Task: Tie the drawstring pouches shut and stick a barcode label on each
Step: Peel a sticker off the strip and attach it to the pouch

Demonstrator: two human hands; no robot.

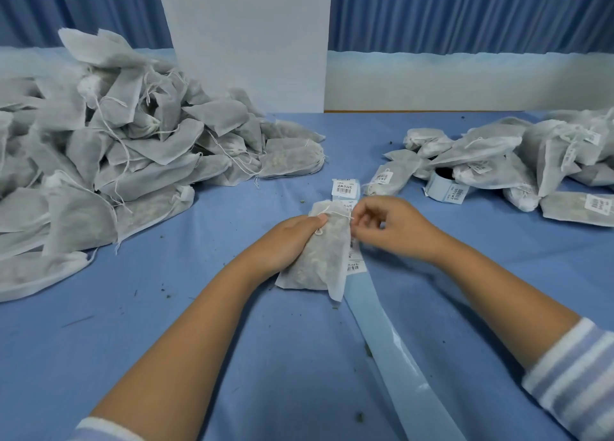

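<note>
Your left hand (285, 241) grips a filled pouch (319, 258) at mid-counter (166, 307), over the label strip (352, 224). Your right hand (388, 224) pinches its drawstring (335, 213) at the neck.

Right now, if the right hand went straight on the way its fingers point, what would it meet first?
The right hand points across toward the left hand, pinching the drawstring. Straight on, it would probably first meet the top of the pouch that the left hand grips, though depth is unclear.
</note>
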